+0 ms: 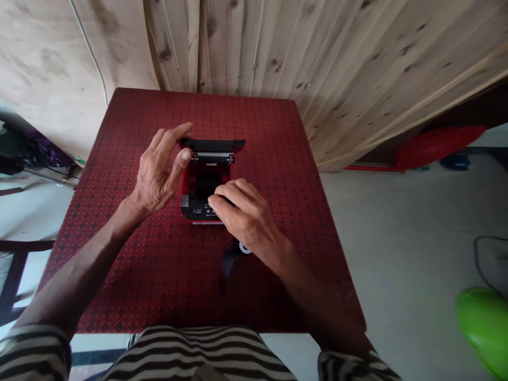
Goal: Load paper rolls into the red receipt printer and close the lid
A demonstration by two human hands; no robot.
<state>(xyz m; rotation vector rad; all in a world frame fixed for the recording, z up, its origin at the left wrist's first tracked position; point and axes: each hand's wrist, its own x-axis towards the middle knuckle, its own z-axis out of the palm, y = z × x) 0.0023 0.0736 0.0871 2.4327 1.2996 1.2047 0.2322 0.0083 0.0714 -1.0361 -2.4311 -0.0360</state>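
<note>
The device (192, 205) sits on the desk (273, 137), near its middle, with the lid (212, 145) raised at the far side. The left hand (159, 177) is to the left, fingers beside the lid's left end; the right hand (248, 211) is over the device's near right corner. Before the device, partly beneath the right wrist, lies a roll (244, 250). Behind the desk stands a wall (246, 47), a cable (89, 50) running down its left part; left of the desk is a chair (24, 246), right of it bare floor (389, 238)

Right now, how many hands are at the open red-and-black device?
2: the left hand at the left end of the raised lid, and the right hand over the right part of the control panel. No other hand shows.
</note>
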